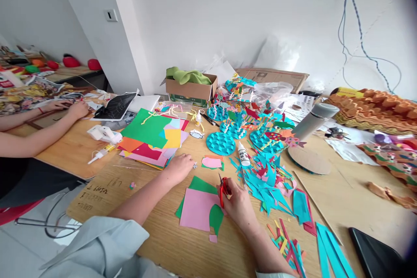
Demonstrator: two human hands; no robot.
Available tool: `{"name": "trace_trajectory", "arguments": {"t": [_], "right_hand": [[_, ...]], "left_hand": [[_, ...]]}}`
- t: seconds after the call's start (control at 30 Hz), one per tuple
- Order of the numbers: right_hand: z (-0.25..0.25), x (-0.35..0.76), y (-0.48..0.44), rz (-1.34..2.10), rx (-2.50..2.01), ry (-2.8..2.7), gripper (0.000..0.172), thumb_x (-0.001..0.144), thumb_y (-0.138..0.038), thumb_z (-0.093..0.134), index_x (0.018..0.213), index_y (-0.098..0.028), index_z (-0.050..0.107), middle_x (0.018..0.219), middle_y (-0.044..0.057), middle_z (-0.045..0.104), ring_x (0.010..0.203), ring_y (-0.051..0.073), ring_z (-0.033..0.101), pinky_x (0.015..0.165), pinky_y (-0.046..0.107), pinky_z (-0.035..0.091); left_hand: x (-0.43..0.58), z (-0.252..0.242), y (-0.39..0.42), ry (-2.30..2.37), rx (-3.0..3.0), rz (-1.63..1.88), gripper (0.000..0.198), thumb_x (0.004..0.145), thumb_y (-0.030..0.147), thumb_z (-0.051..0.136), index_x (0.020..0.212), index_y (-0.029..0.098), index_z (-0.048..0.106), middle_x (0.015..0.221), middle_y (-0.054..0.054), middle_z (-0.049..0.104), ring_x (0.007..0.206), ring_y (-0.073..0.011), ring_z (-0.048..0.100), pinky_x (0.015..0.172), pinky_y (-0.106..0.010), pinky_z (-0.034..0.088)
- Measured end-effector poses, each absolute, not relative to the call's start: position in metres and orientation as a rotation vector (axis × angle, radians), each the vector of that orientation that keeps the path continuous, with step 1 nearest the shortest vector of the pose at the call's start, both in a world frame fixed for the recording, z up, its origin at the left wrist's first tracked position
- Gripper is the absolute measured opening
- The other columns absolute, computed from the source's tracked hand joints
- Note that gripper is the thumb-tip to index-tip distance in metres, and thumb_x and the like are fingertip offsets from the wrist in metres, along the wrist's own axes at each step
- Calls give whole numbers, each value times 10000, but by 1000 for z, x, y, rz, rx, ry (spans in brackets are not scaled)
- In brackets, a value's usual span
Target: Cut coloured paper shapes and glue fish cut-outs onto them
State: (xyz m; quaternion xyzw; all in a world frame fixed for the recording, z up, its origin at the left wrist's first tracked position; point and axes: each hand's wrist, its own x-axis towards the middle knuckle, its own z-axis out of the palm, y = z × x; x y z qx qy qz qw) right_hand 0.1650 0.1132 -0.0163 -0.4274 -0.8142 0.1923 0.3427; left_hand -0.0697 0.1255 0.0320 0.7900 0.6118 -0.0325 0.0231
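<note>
Right hand (238, 206) closed around red scissors (222, 191), blades hidden, just beside pink paper (197, 209) lying on green paper (198, 186). Left hand (176, 169) loosely curled, empty, resting on the wooden table (169, 243), near a small paper scrap (194, 165).

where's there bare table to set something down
Bare wood lies between the cardboard disc and the black tablet, and left of the pink paper, beside the left arm. It's crowded around the teal paper scraps, by the right hand holding red scissors.
</note>
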Motion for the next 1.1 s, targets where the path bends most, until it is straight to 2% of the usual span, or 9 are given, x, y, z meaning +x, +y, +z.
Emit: {"name": "trace_trajectory", "arguments": {"t": [0.17,0.37,0.47,0.6,0.73,0.9,1.0,1.1], "right_hand": [[-13,165,114,478,-1131,-2128,145,843,-220,470,710,-230,412,602,-7,518,525,134,464,519,232,348],[-9,164,114,443,-1189,-2122,148,837,-229,461,699,-228,408,594,-3,524,529,133,472,519,225,353],[-13,166,114,403,-1133,-2136,156,860,-242,444,709,-226,410,599,-4,526,515,129,471,514,225,354],[-20,169,117,351,-1089,-2125,159,870,-244,460,720,-227,409,586,-12,524,509,129,485,510,218,365],[-21,169,118,316,-1071,-2128,185,884,-264,470,712,-228,412,577,-11,533,502,131,497,496,217,364],[-17,171,119,180,-1069,-2252,163,913,-278,450,794,-200,528,640,28,600,590,165,562,560,244,402],[-14,179,124,69,-1151,-2328,183,909,-315,477,850,-190,597,710,64,654,684,208,612,632,284,432],[-11,189,130,52,-1325,-2308,215,904,-326,476,823,-197,628,730,75,684,689,217,639,655,297,440]], "left_hand": [[-73,33,146,1906,2450,-133,262,882,84,440,930,162,685,960,-116,651,940,-235,620,833,-343,463],[-71,33,158,1919,2451,-138,252,913,107,428,1033,123,649,1039,-120,641,1005,-229,606,859,-379,475],[-71,36,155,1925,2456,-125,258,890,144,482,1086,157,648,1094,-135,632,1063,-247,591,889,-353,463],[-92,51,153,1965,2410,-134,292,857,293,600,1141,230,624,1142,-78,639,1111,-222,577,958,-324,438],[-150,70,160,2146,2259,-201,302,903,363,560,1127,164,602,1156,-88,620,1054,-220,593,928,-442,478],[-213,68,168,2282,2118,-266,347,903,361,570,1196,174,558,1211,-92,580,1031,-216,596,864,-433,521],[-218,56,168,2232,2173,-243,349,903,371,567,1191,173,562,1223,-94,576,1055,-224,587,889,-452,507],[-204,46,169,2147,2262,-203,351,892,380,573,1170,167,584,1222,-99,590,1114,-237,563,951,-455,463]]}}
